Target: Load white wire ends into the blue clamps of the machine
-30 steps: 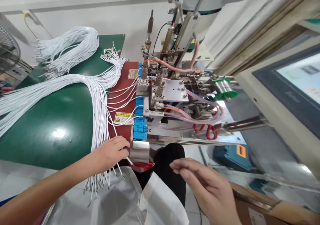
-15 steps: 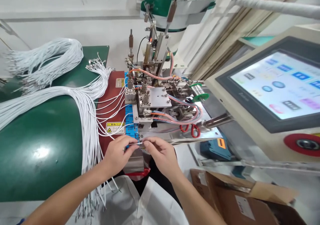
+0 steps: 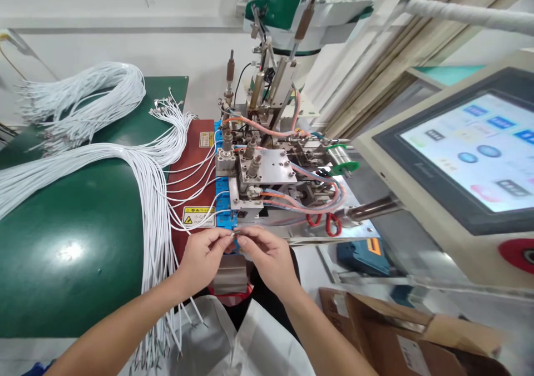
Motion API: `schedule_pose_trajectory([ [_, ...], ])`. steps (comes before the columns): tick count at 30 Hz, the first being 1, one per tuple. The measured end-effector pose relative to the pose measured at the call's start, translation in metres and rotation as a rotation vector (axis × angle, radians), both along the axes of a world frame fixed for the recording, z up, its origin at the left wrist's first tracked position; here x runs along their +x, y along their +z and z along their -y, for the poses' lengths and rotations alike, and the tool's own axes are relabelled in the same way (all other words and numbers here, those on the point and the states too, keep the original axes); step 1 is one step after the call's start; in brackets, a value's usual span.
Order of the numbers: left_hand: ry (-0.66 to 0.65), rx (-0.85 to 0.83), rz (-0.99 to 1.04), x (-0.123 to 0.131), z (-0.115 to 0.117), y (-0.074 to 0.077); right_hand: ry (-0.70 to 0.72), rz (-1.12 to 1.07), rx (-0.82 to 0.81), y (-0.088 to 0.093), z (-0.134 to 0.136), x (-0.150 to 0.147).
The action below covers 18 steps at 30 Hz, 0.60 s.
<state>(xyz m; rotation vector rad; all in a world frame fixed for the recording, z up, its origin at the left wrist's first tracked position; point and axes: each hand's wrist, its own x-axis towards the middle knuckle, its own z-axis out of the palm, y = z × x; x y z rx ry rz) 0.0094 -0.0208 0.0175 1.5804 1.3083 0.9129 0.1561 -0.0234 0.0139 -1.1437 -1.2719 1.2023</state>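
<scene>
My left hand (image 3: 205, 257) pinches the end of a white cable at the near end of the machine's blue clamp row (image 3: 223, 202). Thumb and forefinger of my right hand (image 3: 267, 255) close on the tip of the same cable, and the fingertips of both hands nearly meet. Little of the held end shows between them. Several white cables (image 3: 196, 169) run from the bundle over the red plate (image 3: 182, 186) into the blue clamps. Behind the clamps stands the metal machine (image 3: 271, 164), with a spool of wire (image 3: 339, 157) on its right.
A large white cable bundle (image 3: 125, 156) drapes over the green table (image 3: 62, 287), its ends hanging down the front. Another coiled bundle (image 3: 104, 95) lies farther back. A touchscreen panel (image 3: 471, 148) juts in from the right above an open cardboard box (image 3: 375, 331).
My hands have drawn closer together, so less of the cable end shows between my fingers. The whole view has shifted slightly, with the machine now farther right.
</scene>
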Motion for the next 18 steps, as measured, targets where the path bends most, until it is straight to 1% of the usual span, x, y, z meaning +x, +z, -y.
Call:
schedule_pose_trajectory([
  [3, -0.023, -0.17, 0.114, 0.0, -0.003, 0.004, -0.015, 0.109, 0.065, 0.005, -0.005, 0.001],
  [5, -0.055, -0.225, 0.128, -0.001, -0.005, 0.005, -0.012, 0.17, 0.089, 0.008, -0.009, 0.0],
  [6, -0.066, -0.238, 0.133, -0.002, -0.005, 0.005, -0.017, 0.165, 0.079, 0.009, -0.01, -0.001],
  [8, -0.057, -0.234, 0.161, -0.001, -0.005, 0.005, -0.037, 0.057, 0.006, 0.007, -0.011, -0.005],
  [10, -0.014, -0.209, 0.203, 0.0, -0.005, 0.005, -0.062, -0.116, -0.094, 0.002, -0.01, -0.012],
  [12, 0.021, -0.204, 0.252, 0.002, -0.005, 0.004, -0.092, -0.229, -0.135, -0.003, -0.008, -0.018],
  [13, 0.027, -0.215, 0.278, 0.002, -0.005, 0.004, -0.104, -0.245, -0.13, -0.004, -0.007, -0.02],
  [15, 0.032, -0.247, 0.328, 0.002, -0.005, 0.004, -0.119, -0.205, -0.084, -0.006, -0.007, -0.022],
  [18, 0.016, -0.286, 0.37, 0.001, -0.007, 0.003, -0.124, -0.047, 0.012, -0.004, -0.008, -0.019],
])
